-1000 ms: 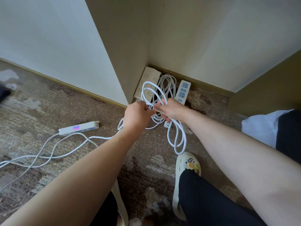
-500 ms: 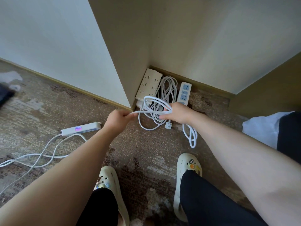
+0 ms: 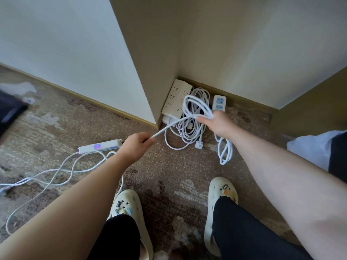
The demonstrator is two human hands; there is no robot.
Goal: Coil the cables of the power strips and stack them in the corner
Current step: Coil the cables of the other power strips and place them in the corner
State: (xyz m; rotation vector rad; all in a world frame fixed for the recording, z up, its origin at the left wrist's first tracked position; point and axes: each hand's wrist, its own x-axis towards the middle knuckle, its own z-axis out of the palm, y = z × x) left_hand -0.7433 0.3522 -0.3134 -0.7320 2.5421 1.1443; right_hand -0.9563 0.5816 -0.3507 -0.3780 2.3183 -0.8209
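Since a moment ago we have pulled our left hand (image 3: 138,144) away, stretching the thin white cable (image 3: 170,126) tight toward our right hand (image 3: 218,122), which grips the loops. Its long white power strip (image 3: 99,146) lies on the carpet, nearer our left hand.

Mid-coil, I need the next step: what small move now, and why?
Probably bring the left hand up to the right hand to lay another loop onto the coil: a straight cable run spans between them, and slack still trails to the power strip on the carpet.
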